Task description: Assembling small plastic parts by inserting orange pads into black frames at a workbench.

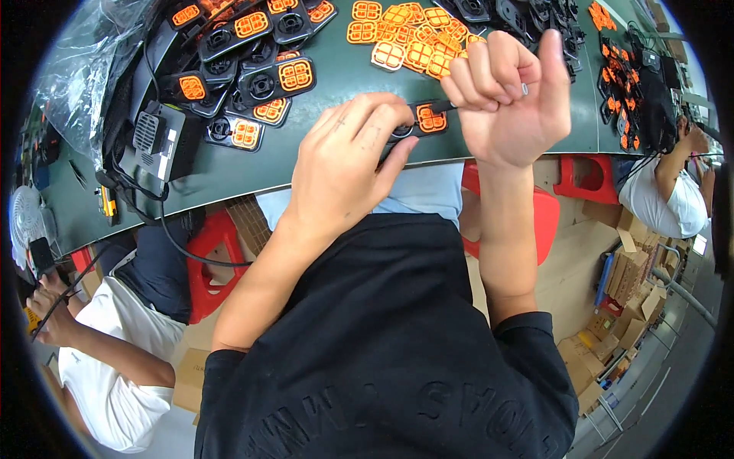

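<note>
My left hand (348, 153) rests over a black plastic panel (413, 131), its fingers and thumb gripping the left part. An orange button pad (432, 118) sits in the panel's right end. Close to that end, my right hand (508, 96) is turned palm up with its fingers curled and the thumb stretched out. A slim dark tool (446, 105) juts from this fist toward the pad, and a small pale tip (525, 89) shows at the palm side. Its kind is hidden. Just beyond the hands lies a heap of loose orange button pads (419, 55).
More black panels with orange pads (252, 80) are piled at the left, beside a grey vented box (157, 141) with cables and a clear plastic bag (84, 84). Black parts (527, 19) lie at the back. A person (122, 344) sits left, another person (665, 191) far right.
</note>
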A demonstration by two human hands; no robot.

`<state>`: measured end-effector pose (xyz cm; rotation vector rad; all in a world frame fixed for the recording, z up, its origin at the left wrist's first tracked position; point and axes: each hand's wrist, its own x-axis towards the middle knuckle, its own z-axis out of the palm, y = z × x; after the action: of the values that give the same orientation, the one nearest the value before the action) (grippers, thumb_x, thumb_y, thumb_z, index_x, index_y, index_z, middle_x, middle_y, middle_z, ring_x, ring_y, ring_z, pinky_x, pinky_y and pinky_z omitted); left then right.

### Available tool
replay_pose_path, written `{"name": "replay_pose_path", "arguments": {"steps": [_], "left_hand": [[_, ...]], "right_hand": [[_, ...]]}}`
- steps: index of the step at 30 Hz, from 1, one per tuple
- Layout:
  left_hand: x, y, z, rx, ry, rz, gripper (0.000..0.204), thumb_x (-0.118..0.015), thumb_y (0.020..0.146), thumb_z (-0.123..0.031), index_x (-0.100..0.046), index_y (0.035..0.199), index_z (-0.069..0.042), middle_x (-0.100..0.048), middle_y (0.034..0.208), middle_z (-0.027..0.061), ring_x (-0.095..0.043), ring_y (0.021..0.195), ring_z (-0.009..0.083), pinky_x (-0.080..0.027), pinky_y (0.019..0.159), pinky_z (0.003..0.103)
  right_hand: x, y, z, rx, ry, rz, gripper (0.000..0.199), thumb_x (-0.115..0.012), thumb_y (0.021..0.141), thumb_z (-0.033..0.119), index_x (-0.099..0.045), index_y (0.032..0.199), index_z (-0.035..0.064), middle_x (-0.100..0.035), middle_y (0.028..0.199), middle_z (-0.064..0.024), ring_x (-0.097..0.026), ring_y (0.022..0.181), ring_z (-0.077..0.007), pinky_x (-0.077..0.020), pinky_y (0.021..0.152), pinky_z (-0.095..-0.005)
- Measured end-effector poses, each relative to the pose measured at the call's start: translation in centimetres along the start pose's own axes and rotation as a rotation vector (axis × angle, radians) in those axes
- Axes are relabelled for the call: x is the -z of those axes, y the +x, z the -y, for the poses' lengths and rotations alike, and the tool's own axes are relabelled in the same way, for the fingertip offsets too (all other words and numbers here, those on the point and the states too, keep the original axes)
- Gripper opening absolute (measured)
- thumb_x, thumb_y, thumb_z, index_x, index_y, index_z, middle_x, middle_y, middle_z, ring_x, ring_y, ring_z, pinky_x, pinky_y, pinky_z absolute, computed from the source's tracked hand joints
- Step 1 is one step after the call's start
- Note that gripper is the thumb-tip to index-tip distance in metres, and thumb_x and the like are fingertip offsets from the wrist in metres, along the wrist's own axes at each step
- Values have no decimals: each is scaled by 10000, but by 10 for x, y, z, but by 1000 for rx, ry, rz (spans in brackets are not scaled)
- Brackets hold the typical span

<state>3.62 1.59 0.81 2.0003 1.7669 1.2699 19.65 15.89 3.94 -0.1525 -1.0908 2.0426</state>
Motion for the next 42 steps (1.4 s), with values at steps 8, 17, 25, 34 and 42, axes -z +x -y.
{"name": "replay_pose_path", "arguments": {"steps": [8, 17, 25, 34, 42], "left_hand": [[-2, -2, 5, 9, -31, -25, 363, -898, 815, -83, -690, 1112, -70, -747, 1112, 90, -733, 1023, 316, -561, 898, 399], [1, 0, 2, 62, -42, -11, 390, -903, 805, -88, -671, 1116, -58, -732, 1073, 103, -725, 992, 332, -572, 884, 410], [0, 4, 4, 84, -35, 3, 359, -889, 832, -113, -667, 1108, -55, -726, 1072, 104, -721, 997, 333, -571, 884, 410], [8, 3, -5, 1, -70, -83, 376, -896, 845, -111, -701, 1154, -22, -738, 1164, 154, -675, 1174, 371, -525, 1044, 445], [16, 9, -20, 195, -267, -106, 197, -842, 924, -52, -768, 1097, 6, -754, 919, 119, -742, 789, 215, -597, 737, 334]], "right_hand": [[-18, 9, 1, 11, -122, 21, 600, -290, 1184, 459, -311, 658, 171, -249, 566, 57, -158, 515, -89, -171, 499, -305], [-28, 11, -16, 161, -244, -36, 512, -506, 1150, 134, -407, 649, 91, -339, 565, 39, -281, 475, -70, -221, 475, -309], [-20, 15, -7, 71, -122, 20, 436, -495, 1148, 176, -530, 721, 94, -398, 568, 27, -334, 471, -91, -262, 472, -293], [-20, 17, 11, 10, 269, -244, 466, -408, 1208, 426, -460, 831, 158, -361, 693, 63, -304, 570, -74, -315, 559, -270], [-29, 7, 0, 111, 371, -273, 539, -414, 1185, 526, -493, 804, 153, -368, 665, 51, -281, 527, -85, -264, 515, -290]]}}
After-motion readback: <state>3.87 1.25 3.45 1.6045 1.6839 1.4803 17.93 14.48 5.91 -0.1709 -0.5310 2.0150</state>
